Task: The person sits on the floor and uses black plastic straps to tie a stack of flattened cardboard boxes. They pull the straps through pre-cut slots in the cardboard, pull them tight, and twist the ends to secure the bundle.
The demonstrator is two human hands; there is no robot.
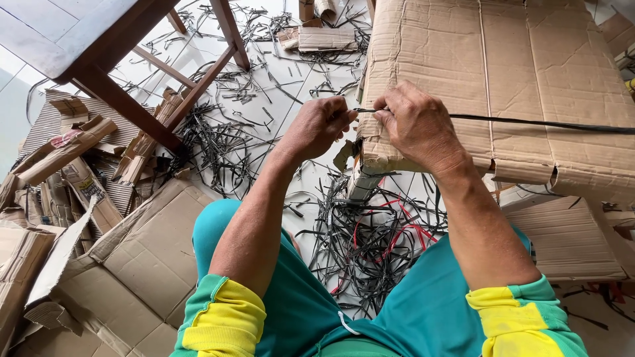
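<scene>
black cable (529, 123) runs level rightward, its end pinched by left hand (317, 127) and right hand (415, 125)

This looks like a small home workshop for scrap sorting: a white tiled floor (218, 53) covered with black wire offcuts (225, 142), flattened cardboard boxes (503, 86), and a wooden stool (119, 59).

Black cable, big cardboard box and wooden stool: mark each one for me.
black cable (529, 122), head view, on its straight run across the box.
cardboard box (503, 59), head view, on its bare top panel.
wooden stool (126, 106), head view, on its front leg.
</scene>
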